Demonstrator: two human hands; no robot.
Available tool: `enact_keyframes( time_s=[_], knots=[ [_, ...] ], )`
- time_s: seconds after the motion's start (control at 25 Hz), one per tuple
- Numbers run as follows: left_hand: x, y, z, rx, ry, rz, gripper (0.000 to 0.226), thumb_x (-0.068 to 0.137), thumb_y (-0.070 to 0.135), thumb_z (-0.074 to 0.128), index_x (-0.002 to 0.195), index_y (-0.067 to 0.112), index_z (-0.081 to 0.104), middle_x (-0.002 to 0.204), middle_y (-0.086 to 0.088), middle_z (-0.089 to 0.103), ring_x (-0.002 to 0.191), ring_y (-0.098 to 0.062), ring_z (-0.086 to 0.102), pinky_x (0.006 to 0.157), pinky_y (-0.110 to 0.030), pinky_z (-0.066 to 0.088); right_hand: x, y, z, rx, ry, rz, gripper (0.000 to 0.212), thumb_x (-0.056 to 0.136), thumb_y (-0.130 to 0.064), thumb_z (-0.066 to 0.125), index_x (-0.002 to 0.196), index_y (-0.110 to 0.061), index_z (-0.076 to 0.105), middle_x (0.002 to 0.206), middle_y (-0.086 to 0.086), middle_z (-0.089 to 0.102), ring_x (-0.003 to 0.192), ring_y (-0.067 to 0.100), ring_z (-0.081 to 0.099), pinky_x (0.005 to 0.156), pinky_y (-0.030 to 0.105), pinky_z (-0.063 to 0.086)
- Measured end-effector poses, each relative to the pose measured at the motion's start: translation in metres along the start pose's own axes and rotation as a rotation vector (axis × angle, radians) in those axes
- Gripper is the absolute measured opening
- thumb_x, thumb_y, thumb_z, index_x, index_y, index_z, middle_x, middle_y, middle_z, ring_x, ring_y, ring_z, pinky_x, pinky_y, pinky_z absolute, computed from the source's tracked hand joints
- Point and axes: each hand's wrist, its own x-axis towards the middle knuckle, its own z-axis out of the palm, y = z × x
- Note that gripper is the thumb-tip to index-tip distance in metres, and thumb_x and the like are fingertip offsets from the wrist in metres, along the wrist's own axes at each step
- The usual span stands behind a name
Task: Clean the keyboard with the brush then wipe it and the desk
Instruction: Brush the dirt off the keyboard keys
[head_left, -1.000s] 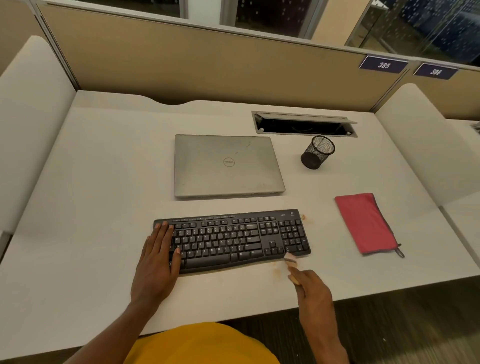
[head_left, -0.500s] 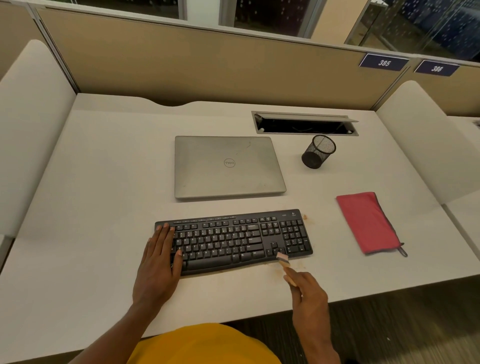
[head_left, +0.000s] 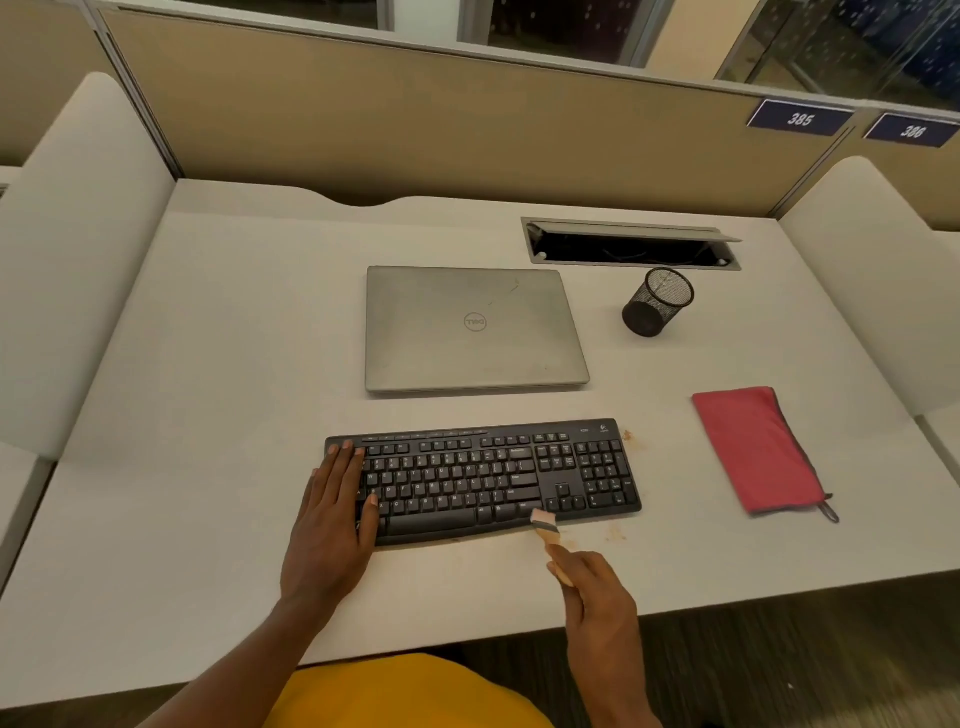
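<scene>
Keyboard (head_left: 483, 480): lies near the front edge of the desk (head_left: 208, 415), about midway along it. Brush (head_left: 544, 522): touches its bristles to the keyboard's front edge, below the arrow keys. Right hand (head_left: 602, 608): pinches the brush handle between curled fingers and thumb. Left hand (head_left: 332, 525): rests flat on the keyboard's left end, fingers straight and close together. Red cloth (head_left: 753, 447): lies folded toward the right edge. Closed laptop (head_left: 472, 327): sits behind the keyboard. Mesh cup (head_left: 657, 301): stands right of the laptop.
</scene>
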Motion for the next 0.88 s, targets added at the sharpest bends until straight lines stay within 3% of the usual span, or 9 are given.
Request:
enact_keyframes(
  time_s=[0.12,0.24,0.48,0.64,0.76,0.88],
  knots=[
    [0.002,0.001,-0.002,0.006,-0.004,-0.003,0.067,0.108,0.048,0.031,0.169,0.025,0.016,0.176,0.008,0.013,0.162,-0.006,0.002,0.13,-0.048,0.021,0.0,-0.024,0.019,-0.018,-0.096,-0.113,0.043,0.088,0.0,0.07,0.126,-0.02,0.067,0.098,-0.009,0.062,0.086,0.005,0.06,0.071,0.015,0.052],
    [0.001,0.004,-0.003,0.006,-0.001,-0.003,0.066,0.108,0.045,0.033,0.169,0.025,0.018,0.176,0.007,0.014,0.161,-0.005,0.002,0.131,-0.046,0.02,-0.004,-0.04,0.027,0.031,-0.165,-0.185,0.039,0.09,-0.003,0.068,0.125,-0.018,0.066,0.101,-0.007,0.064,0.09,0.005,0.061,0.073,0.02,0.055],
    [0.001,0.001,-0.004,-0.005,-0.005,0.003,0.065,0.108,0.044,0.033,0.168,0.023,0.019,0.175,0.008,0.014,0.162,-0.005,0.003,0.131,-0.047,0.021,-0.003,-0.027,0.011,-0.026,-0.078,-0.027,0.04,0.088,0.003,0.069,0.123,-0.017,0.069,0.098,-0.009,0.059,0.086,0.004,0.057,0.074,0.004,0.044],
    [0.0,0.002,-0.004,-0.013,-0.02,0.005,0.065,0.109,0.044,0.032,0.169,0.023,0.017,0.176,0.007,0.013,0.162,-0.005,0.001,0.131,-0.047,0.019,-0.002,-0.036,0.028,-0.105,-0.173,-0.105,0.042,0.087,-0.002,0.072,0.124,-0.021,0.066,0.097,-0.01,0.059,0.082,0.003,0.055,0.066,0.013,0.05],
    [0.001,0.0,-0.006,-0.031,-0.04,0.013,0.065,0.109,0.045,0.03,0.169,0.022,0.017,0.176,0.008,0.011,0.162,-0.006,0.001,0.132,-0.045,0.017,-0.01,-0.057,0.051,-0.105,-0.266,-0.215,0.041,0.089,-0.009,0.072,0.125,-0.027,0.062,0.103,-0.011,0.06,0.087,0.001,0.055,0.07,0.016,0.053],
    [0.002,-0.001,-0.008,-0.075,-0.043,0.012,0.062,0.11,0.042,0.029,0.168,0.022,0.019,0.176,0.009,0.012,0.161,-0.005,0.002,0.132,-0.044,0.016,-0.017,-0.065,0.052,-0.089,-0.212,-0.209,0.036,0.089,-0.014,0.069,0.122,-0.025,0.062,0.099,-0.009,0.061,0.084,0.004,0.058,0.067,0.02,0.056]
  ],
)
